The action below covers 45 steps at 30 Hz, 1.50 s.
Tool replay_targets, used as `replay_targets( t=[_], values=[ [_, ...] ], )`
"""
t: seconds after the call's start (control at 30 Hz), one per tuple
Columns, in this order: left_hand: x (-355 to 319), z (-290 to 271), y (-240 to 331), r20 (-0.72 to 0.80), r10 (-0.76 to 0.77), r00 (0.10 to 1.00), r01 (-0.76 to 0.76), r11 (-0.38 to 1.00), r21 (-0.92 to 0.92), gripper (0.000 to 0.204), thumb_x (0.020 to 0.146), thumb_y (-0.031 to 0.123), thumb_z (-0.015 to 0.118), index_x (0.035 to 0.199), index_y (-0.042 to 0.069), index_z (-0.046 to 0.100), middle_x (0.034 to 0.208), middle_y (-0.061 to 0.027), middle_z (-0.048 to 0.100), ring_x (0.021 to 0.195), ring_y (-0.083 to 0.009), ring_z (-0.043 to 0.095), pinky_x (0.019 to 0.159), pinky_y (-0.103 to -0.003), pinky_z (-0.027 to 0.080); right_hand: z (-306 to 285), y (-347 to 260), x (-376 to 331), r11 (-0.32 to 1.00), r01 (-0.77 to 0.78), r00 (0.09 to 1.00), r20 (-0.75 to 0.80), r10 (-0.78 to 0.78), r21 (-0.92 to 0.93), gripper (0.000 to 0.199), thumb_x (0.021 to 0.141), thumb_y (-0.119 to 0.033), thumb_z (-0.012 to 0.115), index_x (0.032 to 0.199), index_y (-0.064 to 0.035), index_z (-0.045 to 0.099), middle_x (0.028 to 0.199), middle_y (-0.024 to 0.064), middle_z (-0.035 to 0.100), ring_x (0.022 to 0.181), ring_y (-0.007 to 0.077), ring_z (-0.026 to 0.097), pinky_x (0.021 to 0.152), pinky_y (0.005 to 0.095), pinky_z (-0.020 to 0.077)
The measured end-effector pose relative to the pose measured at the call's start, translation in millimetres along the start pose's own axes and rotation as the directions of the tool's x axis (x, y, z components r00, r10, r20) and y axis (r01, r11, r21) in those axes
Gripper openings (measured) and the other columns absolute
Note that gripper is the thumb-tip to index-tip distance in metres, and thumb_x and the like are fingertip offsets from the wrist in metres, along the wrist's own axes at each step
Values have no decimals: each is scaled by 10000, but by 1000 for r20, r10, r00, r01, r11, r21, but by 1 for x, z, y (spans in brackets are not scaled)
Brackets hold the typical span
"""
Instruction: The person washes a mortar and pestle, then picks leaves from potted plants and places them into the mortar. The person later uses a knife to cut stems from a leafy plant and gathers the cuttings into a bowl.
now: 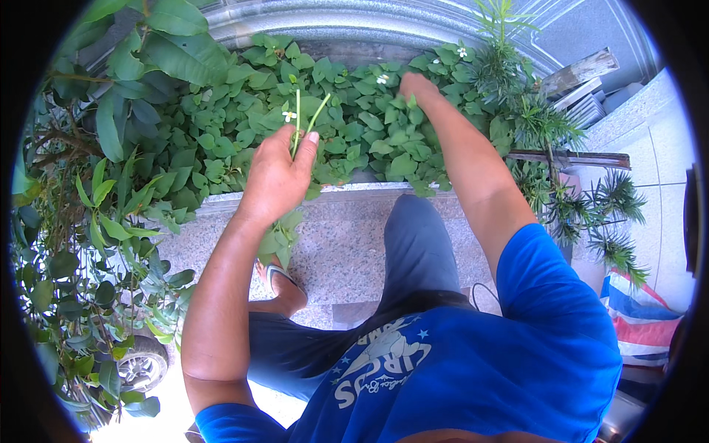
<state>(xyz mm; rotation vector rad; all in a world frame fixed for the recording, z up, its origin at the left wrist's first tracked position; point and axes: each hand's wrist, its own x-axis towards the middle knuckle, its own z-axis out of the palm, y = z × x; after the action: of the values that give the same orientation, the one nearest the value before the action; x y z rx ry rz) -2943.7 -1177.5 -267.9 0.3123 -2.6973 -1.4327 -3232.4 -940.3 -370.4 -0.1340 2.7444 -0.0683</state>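
- Left hand (277, 173), raised with wrist bent, is closed around thin green plant stems (298, 122) that stick up above the fingers; leaves hang below it.
- Right hand (415, 85), arm stretched forward, reaches into the bed of low green leafy plants (354, 133) in the grey stone planter (347, 193); its grip cannot be made out.

Blue short-sleeved T-shirt (473, 369) with white print, dark trousers (413, 236), sandal (281, 284).

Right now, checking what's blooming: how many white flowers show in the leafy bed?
3: one white flower beside the left hand, one left of the right hand, one top right. Leaves may hide more.
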Motion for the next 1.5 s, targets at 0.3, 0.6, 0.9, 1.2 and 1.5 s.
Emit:
replay_targets(
  t=[0.3,0.6,0.9,1.2,1.5],
  values=[
    [-3,9,-5,13,102,995,-103,992,69,424,996,367,614,1053,-52,641,678,-175,616,638,-297,589,686,-424,493,33,8,21,930,260,965,110,-239,-261,522,793,-310,781,1280,-150,681,1370,150,626,1229,351,628,962,450,547],
    [-7,11,-4,131,104,986,-114,990,77,355,989,331,626,966,-23,628,615,-196,555,566,-310,556,594,-460,430,21,25,25,879,157,985,11,-171,-450,337,893,-197,630,1217,-146,707,1265,102,693,1173,298,667,928,441,555],
    [-9,12,-5,157,126,979,-138,988,70,337,991,299,622,941,-34,613,642,-226,567,607,-387,572,616,-479,446,32,43,37,798,55,996,-18,-82,-600,322,899,-235,651,1201,-168,741,1260,49,713,1127,278,702,828,477,590],
    [-7,8,1,221,93,971,-119,987,107,341,988,279,592,992,-60,634,804,-284,667,850,-482,652,802,-546,495,62,63,69,663,81,990,136,31,-744,394,932,-262,618,1308,-172,692,1400,54,630,1267,338,606,965,745,417],
    [-8,8,-7,189,87,978,-104,991,83,371,987,322,612,940,-46,611,731,-250,622,733,-443,619,700,-506,472,85,89,99,698,38,997,76,24,-715,395,928,-327,587,1270,-177,716,1385,77,639,1260,391,602,951,762,414]
  ],
)
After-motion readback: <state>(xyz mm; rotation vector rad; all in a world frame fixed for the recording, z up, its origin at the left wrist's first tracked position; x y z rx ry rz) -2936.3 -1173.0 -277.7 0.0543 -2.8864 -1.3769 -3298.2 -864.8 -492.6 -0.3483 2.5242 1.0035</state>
